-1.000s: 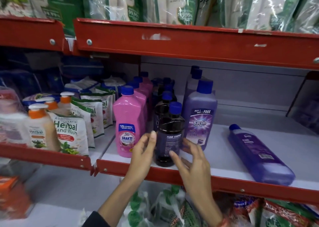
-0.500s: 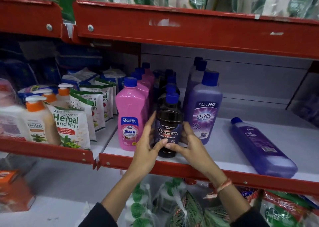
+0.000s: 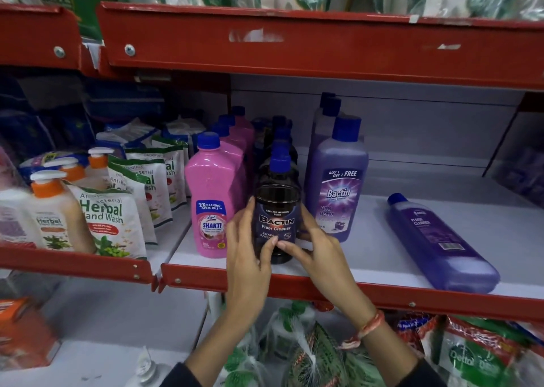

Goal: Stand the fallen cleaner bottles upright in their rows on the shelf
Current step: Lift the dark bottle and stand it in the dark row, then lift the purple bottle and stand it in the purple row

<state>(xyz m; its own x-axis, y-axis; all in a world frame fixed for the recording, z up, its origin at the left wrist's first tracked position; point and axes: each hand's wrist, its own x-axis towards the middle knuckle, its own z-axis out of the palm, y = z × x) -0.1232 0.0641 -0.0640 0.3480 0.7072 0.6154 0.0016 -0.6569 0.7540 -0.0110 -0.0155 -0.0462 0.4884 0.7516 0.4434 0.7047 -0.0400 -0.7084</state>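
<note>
Hands were closed on one thing: the left hand point(image 3: 245, 248) and right hand point(image 3: 316, 247) clasped the dark bottle point(image 3: 276, 222), upright at the shelf's point(image 3: 368, 245) front edge. Squaring seemed in hand; next, the fallen purple bottle point(image 3: 441, 242), lying toward the right end, would need lifting upright.

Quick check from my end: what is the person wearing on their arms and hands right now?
Both hands are bare, with no gloves or rings visible. The left hand has nothing on its wrist; a dark sleeve shows near the elbow at the frame's bottom. The right hand has a red-orange thread band tied around the wrist, with a dark sleeve further down the forearm.
</note>
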